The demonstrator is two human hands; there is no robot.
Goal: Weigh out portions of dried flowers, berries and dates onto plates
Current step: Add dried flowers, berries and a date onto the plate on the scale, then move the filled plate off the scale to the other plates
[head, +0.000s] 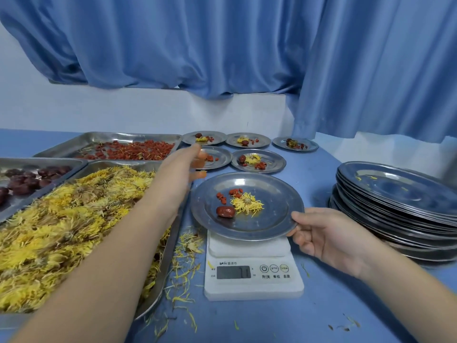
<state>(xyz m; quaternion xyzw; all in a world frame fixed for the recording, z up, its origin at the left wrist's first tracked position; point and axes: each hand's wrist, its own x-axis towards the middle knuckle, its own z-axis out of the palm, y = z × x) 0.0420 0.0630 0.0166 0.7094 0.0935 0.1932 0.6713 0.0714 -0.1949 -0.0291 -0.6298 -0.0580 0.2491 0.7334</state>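
A: While the left hand (181, 164) reaches out over the flower tray (158, 288), where do its fingers stand?
B: Extended, blurred, above a small plate (217, 157) of berries; gripping or empty, I cannot tell.
A: Trays, left to right?
B: Dates (22, 180) far left, dried flowers (61, 219) in front, red berries (138, 149) behind.
A: Item on the scale (252, 276)?
B: Steel plate (272, 226) holding one flower, one date, several berries. Right hand (329, 237) pinches its right rim, thumb on top, fingers beneath.
A: Surface and room?
B: Blue table (321, 318), loose petals scattered. Four more filled plates behind. Plate stack (400, 209) at right. Blue curtain (222, 45) over white wall.
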